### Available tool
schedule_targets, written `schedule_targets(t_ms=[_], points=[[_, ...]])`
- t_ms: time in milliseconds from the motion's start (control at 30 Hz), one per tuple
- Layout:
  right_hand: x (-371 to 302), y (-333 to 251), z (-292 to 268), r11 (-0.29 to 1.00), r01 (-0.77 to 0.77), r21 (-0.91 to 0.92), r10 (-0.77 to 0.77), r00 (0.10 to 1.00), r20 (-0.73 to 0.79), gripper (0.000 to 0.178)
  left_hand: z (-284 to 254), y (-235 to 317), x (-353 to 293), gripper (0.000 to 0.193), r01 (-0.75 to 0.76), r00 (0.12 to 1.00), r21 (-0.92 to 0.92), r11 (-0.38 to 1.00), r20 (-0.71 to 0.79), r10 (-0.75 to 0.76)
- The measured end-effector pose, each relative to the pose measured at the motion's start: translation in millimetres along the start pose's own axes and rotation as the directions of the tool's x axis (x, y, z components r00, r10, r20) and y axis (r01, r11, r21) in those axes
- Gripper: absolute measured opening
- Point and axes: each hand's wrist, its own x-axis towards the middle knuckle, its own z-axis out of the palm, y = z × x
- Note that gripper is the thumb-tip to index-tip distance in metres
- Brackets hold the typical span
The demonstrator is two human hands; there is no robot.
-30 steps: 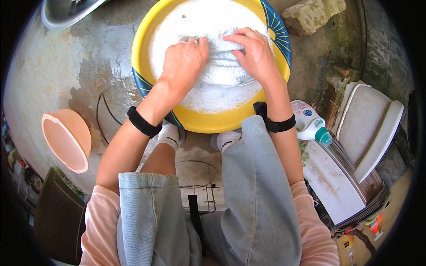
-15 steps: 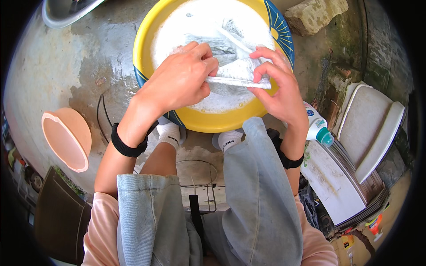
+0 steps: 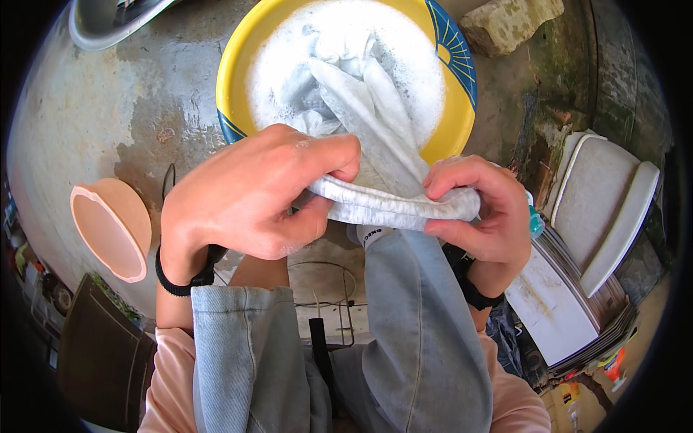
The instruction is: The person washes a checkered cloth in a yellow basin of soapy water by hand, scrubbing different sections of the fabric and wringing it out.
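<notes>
You hold a pale grey, wet-looking cloth with a thick folded band [image 3: 382,144] between your two bare hands; the band spans the gap between them, in front of you and above your knees in light blue denim [image 3: 426,310], while the rest slopes away into white foamy suds [image 3: 278,90] inside a round yellow basin with blue patterned panels [image 3: 232,76]. Your left hand [image 3: 253,195] pinches the band's left end between thumb and bent index finger, its back turned up; its remaining fingers are mostly hidden, so their state cannot be told. Your right hand [image 3: 491,209] pinches the other end, thumb below and index finger above; the fingers behind are bent, though how tightly they press is unclear.

To handle the band well, the two pinches should probably stay level, with light, even tension between them; wet fabric is likely slippery and heavy, so take a deeper hold than the very edge, and let the suds bear the trailing part; working over the yellow rim rather than your knees would likely spare the denim any drips; if the fold twists, straighten it before pressing harder.
</notes>
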Motion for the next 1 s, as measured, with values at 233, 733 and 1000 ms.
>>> schedule_targets(t_ms=[233,733,1000], points=[[62.0,57.9,8.0,0.900,-0.360,0.246,0.420,0.866,-0.271,0.040,-2.9,-68.1,55.8,0.031,0.237,0.858,0.149,0.960,-0.495,-0.135],[136.2,124.0,20.7,0.553,-0.569,-0.609,0.459,0.818,-0.346,0.054,67.5,-95.8,80.3,0.096,0.364,0.930,0.745,0.559,-0.327,-0.169],[106.3,108.9,52.6,0.466,-0.074,-0.881,0.231,0.972,0.040,0.098,58.5,-105.2,91.3,0.127,0.416,0.909,0.761,0.498,-0.341,-0.238]])
